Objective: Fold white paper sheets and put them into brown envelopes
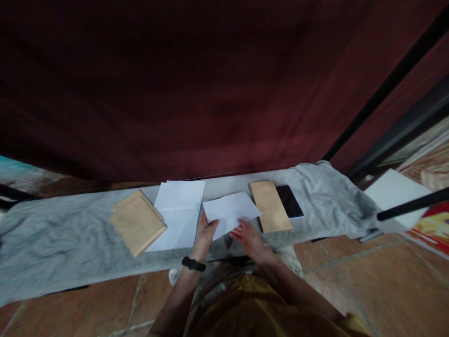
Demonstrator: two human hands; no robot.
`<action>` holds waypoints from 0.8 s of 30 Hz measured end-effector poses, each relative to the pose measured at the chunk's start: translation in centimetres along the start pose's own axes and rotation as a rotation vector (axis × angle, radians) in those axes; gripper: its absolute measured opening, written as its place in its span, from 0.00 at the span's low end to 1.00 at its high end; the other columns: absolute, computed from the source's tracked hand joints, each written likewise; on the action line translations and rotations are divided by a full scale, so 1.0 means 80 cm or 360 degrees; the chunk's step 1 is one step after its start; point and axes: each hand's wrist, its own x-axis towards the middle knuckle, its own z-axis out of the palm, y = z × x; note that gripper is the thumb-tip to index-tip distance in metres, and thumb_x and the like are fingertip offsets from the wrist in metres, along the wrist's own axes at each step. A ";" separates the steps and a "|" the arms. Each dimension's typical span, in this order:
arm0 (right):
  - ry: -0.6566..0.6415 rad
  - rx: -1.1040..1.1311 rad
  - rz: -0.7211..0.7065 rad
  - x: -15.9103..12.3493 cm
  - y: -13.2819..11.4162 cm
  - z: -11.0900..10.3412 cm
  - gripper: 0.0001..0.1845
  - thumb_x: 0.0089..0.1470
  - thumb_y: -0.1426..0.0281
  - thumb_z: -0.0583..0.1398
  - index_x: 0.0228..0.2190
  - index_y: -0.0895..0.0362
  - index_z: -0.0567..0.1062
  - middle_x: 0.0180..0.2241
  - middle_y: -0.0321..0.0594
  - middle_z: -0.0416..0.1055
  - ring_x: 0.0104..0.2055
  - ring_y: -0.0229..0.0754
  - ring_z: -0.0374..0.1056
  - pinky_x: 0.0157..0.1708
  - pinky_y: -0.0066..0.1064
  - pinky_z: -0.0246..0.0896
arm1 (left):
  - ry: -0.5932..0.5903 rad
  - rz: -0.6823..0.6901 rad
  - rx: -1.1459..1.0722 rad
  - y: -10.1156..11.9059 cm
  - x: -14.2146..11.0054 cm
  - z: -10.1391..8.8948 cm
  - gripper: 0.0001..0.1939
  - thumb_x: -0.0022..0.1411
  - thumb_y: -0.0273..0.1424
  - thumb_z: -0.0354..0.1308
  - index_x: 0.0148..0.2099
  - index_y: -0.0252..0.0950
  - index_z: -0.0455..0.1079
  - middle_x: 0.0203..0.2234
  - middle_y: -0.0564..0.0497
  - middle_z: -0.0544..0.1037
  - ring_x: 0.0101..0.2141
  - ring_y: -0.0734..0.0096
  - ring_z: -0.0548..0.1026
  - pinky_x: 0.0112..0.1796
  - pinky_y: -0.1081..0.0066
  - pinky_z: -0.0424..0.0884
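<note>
Mustard shirt (245, 304) below, hands (204, 232) pinch creased white paper (228, 211), long axis seemingly slanting away rightward.

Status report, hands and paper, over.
Both hands, left and right, on creased white sheet. Brown envelopes left, another brown envelope and phone right.

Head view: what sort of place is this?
Probably an indoor room, perhaps in a home. It has a terracotta-coloured tiled floor, a dark red curtain or drape, and a grey cloth spread over a long, narrow surface.
</note>
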 end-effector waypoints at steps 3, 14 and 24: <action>-0.0161 -0.0048 0.0225 -0.007 0.007 -0.015 0.14 0.55 0.59 0.57 0.36 0.56 0.72 0.40 0.48 0.79 0.39 0.45 0.77 0.47 0.42 0.71 | 0.0051 0.0125 0.0487 -0.003 0.014 -0.010 0.35 0.48 0.28 0.60 0.61 0.34 0.65 0.46 0.44 0.80 0.46 0.56 0.78 0.50 0.59 0.72; 0.0059 -0.1724 -0.1033 0.037 -0.019 -0.007 0.22 0.63 0.67 0.51 0.55 0.55 0.73 0.61 0.45 0.66 0.64 0.47 0.60 0.65 0.46 0.54 | -0.0086 0.0210 0.1617 0.008 0.030 -0.016 0.41 0.56 0.28 0.58 0.71 0.31 0.51 0.33 0.43 0.81 0.34 0.52 0.80 0.41 0.61 0.74; 0.0142 -0.2787 -0.1350 0.072 0.002 -0.024 0.30 0.64 0.71 0.51 0.66 0.58 0.59 0.69 0.50 0.51 0.71 0.54 0.46 0.67 0.55 0.40 | -0.0256 0.0991 0.2022 -0.022 -0.003 0.028 0.28 0.72 0.35 0.42 0.70 0.32 0.53 0.67 0.40 0.59 0.68 0.56 0.54 0.64 0.52 0.55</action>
